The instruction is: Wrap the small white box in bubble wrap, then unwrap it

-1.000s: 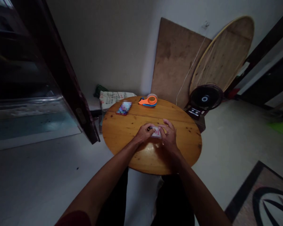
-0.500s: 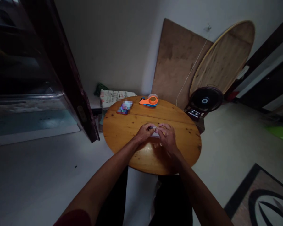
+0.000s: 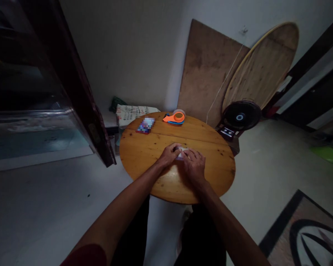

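Observation:
A small pale, box-like packet (image 3: 180, 157) is between my hands over the middle of the round wooden table (image 3: 144, 159). My left hand (image 3: 169, 155) closes on its left end, thumb toward the near side. My right hand (image 3: 195, 163) covers the right part, its fingers bent over the top and its thumb against the packet. Much of the packet is hidden by the fingers, so its exact kind does not show.
An orange and blue tape dispenser (image 3: 175, 117) lies at the table's far edge. Left of it is a flat, colourful, blurred-out packet (image 3: 145, 125). A round black device (image 3: 240, 115) stands beyond the right edge. Boards (image 3: 208, 70) lean on the wall.
My right hand has turned and flattened over the packet, its fingers reaching further across the top. The left hand keeps its grip in nearly the same spot. The view has shifted slightly.

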`<state>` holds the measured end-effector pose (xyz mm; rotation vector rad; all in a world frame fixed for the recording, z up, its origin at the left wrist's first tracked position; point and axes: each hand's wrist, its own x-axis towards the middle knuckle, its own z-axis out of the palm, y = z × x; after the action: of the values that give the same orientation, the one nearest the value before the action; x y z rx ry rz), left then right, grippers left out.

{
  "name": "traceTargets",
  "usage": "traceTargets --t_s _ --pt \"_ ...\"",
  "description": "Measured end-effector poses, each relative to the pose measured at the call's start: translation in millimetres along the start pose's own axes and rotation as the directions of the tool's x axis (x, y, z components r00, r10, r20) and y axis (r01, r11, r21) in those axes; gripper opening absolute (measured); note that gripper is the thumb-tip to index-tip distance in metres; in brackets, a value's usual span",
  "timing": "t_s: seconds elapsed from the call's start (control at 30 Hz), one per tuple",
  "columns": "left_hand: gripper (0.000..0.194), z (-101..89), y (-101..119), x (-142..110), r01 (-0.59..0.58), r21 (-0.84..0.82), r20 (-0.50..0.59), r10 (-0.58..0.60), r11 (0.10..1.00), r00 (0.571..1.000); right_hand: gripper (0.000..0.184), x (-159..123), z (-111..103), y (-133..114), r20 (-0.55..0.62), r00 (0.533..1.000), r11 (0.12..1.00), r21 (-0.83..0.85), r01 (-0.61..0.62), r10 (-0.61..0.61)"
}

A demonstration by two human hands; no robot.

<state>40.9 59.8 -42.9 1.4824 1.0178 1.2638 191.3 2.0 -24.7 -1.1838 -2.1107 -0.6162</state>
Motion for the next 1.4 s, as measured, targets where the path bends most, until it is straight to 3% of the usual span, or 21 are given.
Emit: traceTargets --t_s 0.2,0.6,0.73,0.83,1.07,1.4 --pt "0.029 -0.5 -1 -1 -0.017 -0.007 0.023 0.017 1.000 1.000 0.018 2 -3 -5 -0.066 0.998 1.000 -0.022 0.016 -0.018" --pt "0.041 -2.4 3 -2 0.040 -0.087 0.036 -0.037 0.995 0.999 0.018 -2 -8 0 -0.008 1.000 0.994 0.111 -0.018 0.019" --pt "0.043 -1.4 1 -2 0.042 -0.091 0.026 -0.039 0.995 0.999 0.014 -5 -6 6 -0.041 0.989 0.973 0.189 -0.133 0.143" --pt "0.046 -0.8 2 -3 0.056 -0.104 0.022 -0.054 0.993 0.998 0.023 -7 -5 11 -0.068 0.971 0.951 0.227 -0.210 0.231" --pt "0.050 -0.6 7 -6 0.041 -0.089 0.023 -0.039 0.995 0.999 0.028 -6 -4 8 0.032 0.995 0.989 0.110 -0.102 0.099" --pt "0.053 0.7 4 -6 -0.006 -0.029 0.022 0.007 1.000 1.000 0.028 -4 -2 4 0.095 0.992 0.996 0.035 -0.088 0.084"
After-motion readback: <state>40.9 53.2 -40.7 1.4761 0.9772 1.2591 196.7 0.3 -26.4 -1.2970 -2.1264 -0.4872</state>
